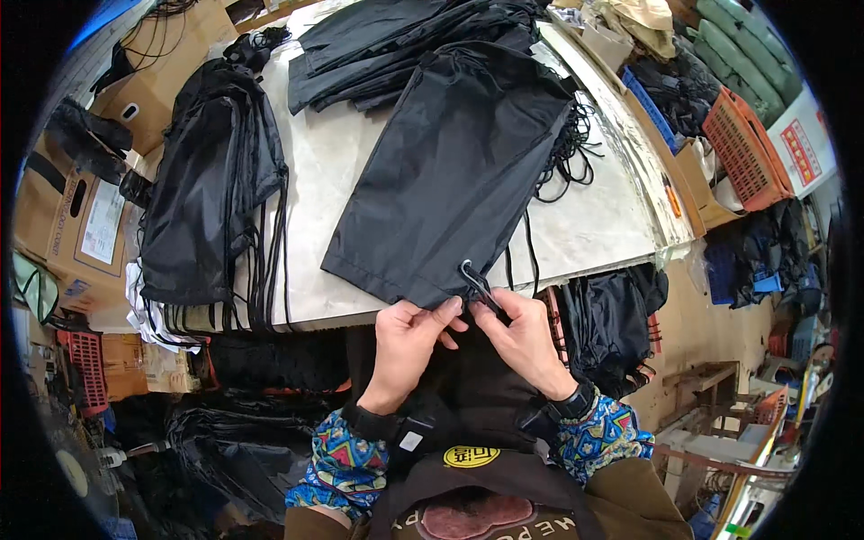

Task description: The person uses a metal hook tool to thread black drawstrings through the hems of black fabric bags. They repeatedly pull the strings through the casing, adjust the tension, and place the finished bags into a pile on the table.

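A black fabric drawstring bag point(441, 171) lies flat on the pale table, its near corner hanging at the front edge. My left hand point(409, 346) is closed, thumb and fingers pinching that corner. Close beside it, my right hand point(526, 342) pinches a black cord point(480, 286) that runs up to a small shiny ring or hook end point(466, 267) on the bag. The fingertips of both hands nearly meet, and they partly hide the bag's corner. Looped cords point(567, 157) bunch along the bag's right side.
More black bags are stacked at the table's far side point(378, 54), and another pile point(211, 180) with hanging cords drapes over its left edge. Cardboard boxes point(85, 216) stand left. An orange cutter point(672, 198) lies at the right edge, near an orange basket point(742, 148).
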Available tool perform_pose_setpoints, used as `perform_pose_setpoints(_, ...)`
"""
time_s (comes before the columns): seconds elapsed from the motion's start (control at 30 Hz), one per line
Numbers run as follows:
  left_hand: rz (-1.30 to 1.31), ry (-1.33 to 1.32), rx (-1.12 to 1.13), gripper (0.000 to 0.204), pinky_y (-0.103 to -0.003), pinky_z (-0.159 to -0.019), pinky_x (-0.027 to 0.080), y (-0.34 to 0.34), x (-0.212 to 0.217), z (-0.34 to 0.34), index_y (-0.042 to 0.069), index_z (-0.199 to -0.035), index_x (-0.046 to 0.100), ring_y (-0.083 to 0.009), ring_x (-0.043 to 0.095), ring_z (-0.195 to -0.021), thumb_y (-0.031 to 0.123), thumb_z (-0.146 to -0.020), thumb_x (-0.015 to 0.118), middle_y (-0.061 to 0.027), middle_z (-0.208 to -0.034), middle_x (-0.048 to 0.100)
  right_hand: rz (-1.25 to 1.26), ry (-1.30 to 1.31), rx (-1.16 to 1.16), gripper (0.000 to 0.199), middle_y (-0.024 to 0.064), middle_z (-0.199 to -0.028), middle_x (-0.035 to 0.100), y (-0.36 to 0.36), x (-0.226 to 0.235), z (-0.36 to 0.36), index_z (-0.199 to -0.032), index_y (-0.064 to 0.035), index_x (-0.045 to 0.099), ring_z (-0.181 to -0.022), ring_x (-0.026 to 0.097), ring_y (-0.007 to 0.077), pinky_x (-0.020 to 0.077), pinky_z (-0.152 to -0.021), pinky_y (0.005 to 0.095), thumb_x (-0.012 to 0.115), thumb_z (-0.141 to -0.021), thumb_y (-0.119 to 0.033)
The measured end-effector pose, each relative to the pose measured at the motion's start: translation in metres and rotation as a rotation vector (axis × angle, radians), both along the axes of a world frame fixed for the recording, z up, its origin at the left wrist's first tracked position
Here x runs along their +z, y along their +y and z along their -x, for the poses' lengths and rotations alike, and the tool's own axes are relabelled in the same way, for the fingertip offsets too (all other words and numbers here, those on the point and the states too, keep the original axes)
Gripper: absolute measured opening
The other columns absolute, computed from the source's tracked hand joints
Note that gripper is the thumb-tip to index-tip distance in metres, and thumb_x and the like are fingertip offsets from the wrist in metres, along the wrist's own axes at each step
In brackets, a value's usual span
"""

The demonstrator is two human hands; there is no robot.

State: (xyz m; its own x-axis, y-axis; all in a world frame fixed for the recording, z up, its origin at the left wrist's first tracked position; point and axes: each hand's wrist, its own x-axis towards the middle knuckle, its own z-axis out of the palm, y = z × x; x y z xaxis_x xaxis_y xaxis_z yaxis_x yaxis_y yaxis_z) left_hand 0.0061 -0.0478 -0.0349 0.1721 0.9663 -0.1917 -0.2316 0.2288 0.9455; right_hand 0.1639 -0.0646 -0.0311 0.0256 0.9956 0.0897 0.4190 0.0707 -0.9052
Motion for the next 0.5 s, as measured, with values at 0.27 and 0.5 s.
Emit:
perform_pose_setpoints(0.27,0.283,-0.517,-0.037,0.019,-0.033,-0.073,0.058,0.01,0.009,0.001,0.001,-0.094,0.064,-0.0291,0.067,-0.092,0.017,-0.094,0.053,-0.0182,-0.098,0.067,0.003,-0.059,-0.054,0.018,0.0189,-0.085,0.062,-0.018,0.031,-0.012,-0.106,0.0016,0.054,-0.077,0.063,0.0337,0.0478,-0.064,0.0326,0.053,-0.092,-0.01)
perform_pose_setpoints(0.5,0.261,-0.484,0.042,0.017,-0.031,-0.075,0.057,0.013,0.008,-0.006,0.004,-0.089,0.064,-0.0241,0.067,-0.091,0.021,-0.091,0.059,-0.0166,-0.095,0.068,-0.244,-0.275,0.004,0.014,0.019,-0.083,0.063,-0.033,0.02,-0.013,-0.099,0.0024,0.059,-0.073,0.064,0.0346,0.0504,-0.062,0.0353,0.058,-0.086,-0.002)
